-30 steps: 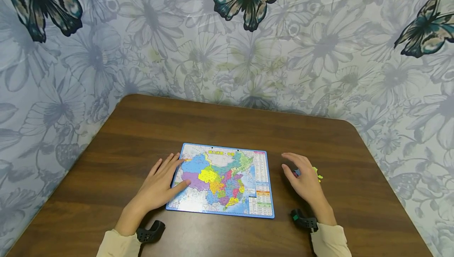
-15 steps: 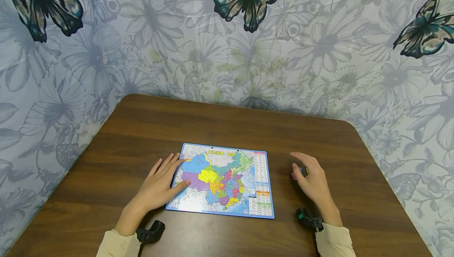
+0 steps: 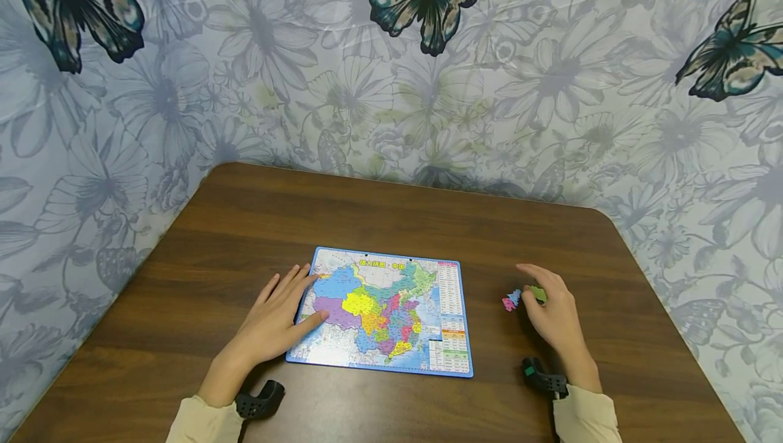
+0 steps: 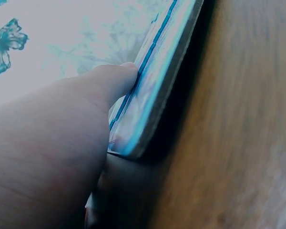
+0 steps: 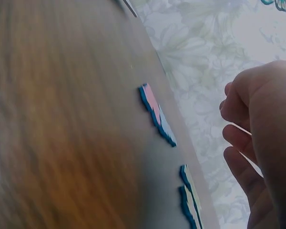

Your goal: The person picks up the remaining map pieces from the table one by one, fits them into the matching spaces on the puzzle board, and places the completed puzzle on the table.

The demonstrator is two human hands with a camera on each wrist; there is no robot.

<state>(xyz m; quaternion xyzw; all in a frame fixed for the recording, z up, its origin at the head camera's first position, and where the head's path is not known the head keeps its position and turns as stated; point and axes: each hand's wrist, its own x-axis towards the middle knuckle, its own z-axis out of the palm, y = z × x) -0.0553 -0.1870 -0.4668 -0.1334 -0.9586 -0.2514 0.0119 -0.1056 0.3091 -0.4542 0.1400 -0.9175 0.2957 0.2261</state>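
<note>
A map puzzle board [image 3: 449,355] with a blue rim and a many-coloured map lies flat on the table. My left hand [image 3: 275,324] rests on its left edge with fingers stretched out; in the left wrist view the thumb [image 4: 119,78] lies on the board's face. To the right of the board, my right hand [image 3: 558,314] hovers above small puzzle pieces, its fingers loosely bent and nothing visible between them. A pink piece [image 3: 508,304] and a blue piece [image 3: 515,297] lie left of its thumb. Partly hidden behind the fingers are yellow-green pieces [image 3: 538,293].
The brown wooden table [image 3: 391,212] has rounded far corners. Behind it hangs a pale floral cloth [image 3: 275,90] with butterflies. Black wrist straps [image 3: 259,400] are worn on both wrists.
My right hand has moved to the right, away from the board, and the pink and blue pieces have come into sight at its left. The left hand and the board have stayed still.
</note>
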